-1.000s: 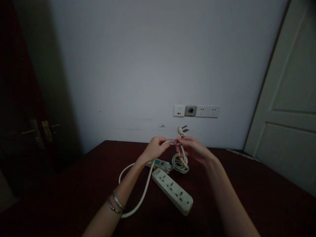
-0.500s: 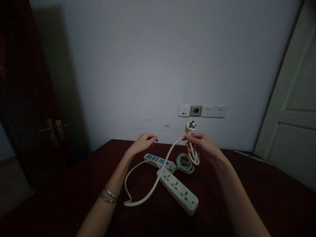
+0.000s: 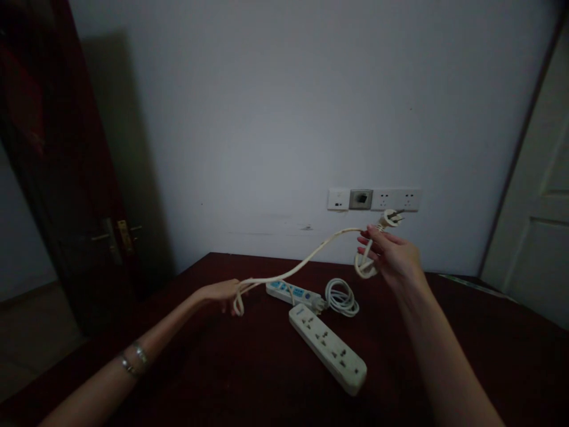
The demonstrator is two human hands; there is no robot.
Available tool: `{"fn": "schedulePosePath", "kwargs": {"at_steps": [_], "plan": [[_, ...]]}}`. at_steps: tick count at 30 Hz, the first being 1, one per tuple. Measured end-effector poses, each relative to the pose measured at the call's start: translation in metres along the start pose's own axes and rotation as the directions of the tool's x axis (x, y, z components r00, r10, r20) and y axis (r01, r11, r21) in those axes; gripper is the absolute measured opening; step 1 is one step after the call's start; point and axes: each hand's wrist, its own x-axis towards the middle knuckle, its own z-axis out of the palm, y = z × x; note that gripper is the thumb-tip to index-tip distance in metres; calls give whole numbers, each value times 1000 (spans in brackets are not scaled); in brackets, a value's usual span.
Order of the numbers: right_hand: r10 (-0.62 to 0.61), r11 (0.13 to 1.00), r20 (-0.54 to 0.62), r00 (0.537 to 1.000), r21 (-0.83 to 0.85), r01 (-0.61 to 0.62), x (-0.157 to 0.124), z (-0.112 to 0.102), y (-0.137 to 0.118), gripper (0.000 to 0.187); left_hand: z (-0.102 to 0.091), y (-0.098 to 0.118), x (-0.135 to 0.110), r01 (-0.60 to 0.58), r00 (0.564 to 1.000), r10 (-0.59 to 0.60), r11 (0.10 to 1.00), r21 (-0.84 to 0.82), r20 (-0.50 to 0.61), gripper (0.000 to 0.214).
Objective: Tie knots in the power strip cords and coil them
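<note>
"Cream cord [image 3: 311,256]: where is it running?"

"It is stretching above the dark red table [image 3: 249,367] between the two hands, sloping down toward the left hand [image 3: 220,292] and rising toward the right hand [image 3: 398,258]."

"What is the right one doing?"

"Its thumb and fingers are pinching the cord just below the plug [image 3: 390,217], and a loop is hanging under them. The prongs are pointing right, and in this view the plug is showing just below the wall sockets [image 3: 395,200]; how near, I cannot tell."

"And the left?"

"The cord is bending at its fingers, a small loop dangling beside them. I cannot tell whether they are pressing together on it."

"What is lying below?"

"The white power strip [image 3: 328,349] is lying aslant; behind it the blue-socketed strip [image 3: 296,292] is resting, with a coiled grey cord [image 3: 341,298] sitting to its right."
</note>
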Motion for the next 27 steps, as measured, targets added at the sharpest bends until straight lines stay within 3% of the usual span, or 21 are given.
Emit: {"fn": "schedulePosePath", "kwargs": {"at_steps": [2,5,9,12,14,17,21,24,27], "plan": [[-27,999,-42,999,35,28,3,-2,2,21,-2,4,-12,10,1000,-10,999,34,-3,49],[-69,994,-109,992,78,78,6,-5,3,21,-3,21,-30,-177,982,182,980,92,-48,51],[-126,984,-164,978,107,144,9,-11,5,23,4,38,-46,-348,932,308,909,228,193,62],[-152,976,-206,967,124,179,11,-14,6,25,12,41,-48,-392,920,354,839,377,167,37],[-179,970,-221,959,124,210,13,-17,7,27,15,42,-45,-389,919,382,844,370,97,29],[-266,960,-242,933,23,280,14,-23,6,30,17,49,-35,-384,915,400,902,196,-47,34],[-304,898,-161,939,-377,226,14,-34,-1,26,24,63,-12,-366,922,322,907,-210,-216,45],[-231,753,-66,971,-644,135,12,-37,-9,20,36,73,12,-403,902,264,800,-444,-342,45],[-231,542,115,966,-809,226,7,-33,-17,17,48,81,39,-444,862,229,771,-456,-452,39]]}}
